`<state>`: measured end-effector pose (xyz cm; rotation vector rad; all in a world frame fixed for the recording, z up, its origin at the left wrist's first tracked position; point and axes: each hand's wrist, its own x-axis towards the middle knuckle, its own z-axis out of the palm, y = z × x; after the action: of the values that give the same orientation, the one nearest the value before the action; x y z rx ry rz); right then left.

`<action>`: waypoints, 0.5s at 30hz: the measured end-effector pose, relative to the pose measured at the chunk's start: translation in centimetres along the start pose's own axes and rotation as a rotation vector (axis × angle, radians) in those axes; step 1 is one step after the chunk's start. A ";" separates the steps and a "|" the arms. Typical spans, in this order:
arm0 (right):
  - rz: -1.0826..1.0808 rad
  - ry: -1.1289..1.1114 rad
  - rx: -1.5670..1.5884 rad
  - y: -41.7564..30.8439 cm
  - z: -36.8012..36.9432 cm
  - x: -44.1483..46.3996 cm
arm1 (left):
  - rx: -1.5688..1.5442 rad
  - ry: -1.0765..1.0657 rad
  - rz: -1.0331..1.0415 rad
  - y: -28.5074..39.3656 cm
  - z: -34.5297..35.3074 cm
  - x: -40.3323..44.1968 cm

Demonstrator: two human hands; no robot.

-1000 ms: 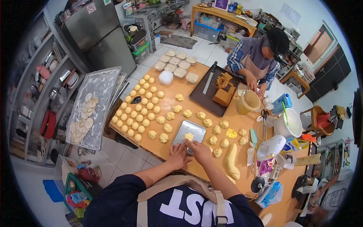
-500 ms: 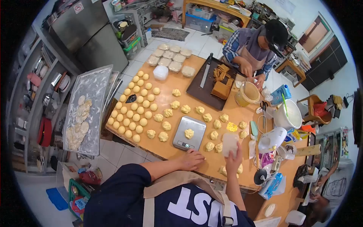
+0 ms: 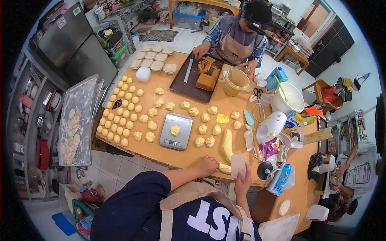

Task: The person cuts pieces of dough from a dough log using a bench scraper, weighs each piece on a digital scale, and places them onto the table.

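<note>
My right hand (image 3: 242, 180) grips a pale flat scraper (image 3: 238, 166), held upright beside a small dough piece (image 3: 224, 168) at the table's front edge. Left of that piece rests my left hand (image 3: 208, 165), its fingers curled together; whatever they may hold is hidden. A long dough roll (image 3: 227, 145) lies just beyond. On the silver scale (image 3: 176, 138) sits one rough dough lump (image 3: 174, 130). Several similar lumps lie on both sides of the scale. Smooth dough balls (image 3: 120, 120) stand in rows at the table's left.
Across the table, a person (image 3: 237, 40) touches the knife handle by a dark tray (image 3: 189, 90) of brown cake. A bucket (image 3: 236, 82), a white bowl (image 3: 288, 97) and a hand mixer (image 3: 271, 126) stand right. Another person (image 3: 358, 172) is at far right.
My left hand left the scale and moved right to the dough piece. My right hand took up the scraper and moved toward the front edge. The person opposite reached to the knife. The view shifted.
</note>
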<state>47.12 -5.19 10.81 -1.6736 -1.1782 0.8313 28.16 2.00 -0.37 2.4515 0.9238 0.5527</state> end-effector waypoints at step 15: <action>-0.115 -0.131 -0.040 2.0 -3.0 2.1 | -0.052 0.129 -0.464 1.5 -7.4 -1.1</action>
<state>51.11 -4.33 9.97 -1.5865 -1.3758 0.8600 24.38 2.27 6.23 2.0715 1.4547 0.5598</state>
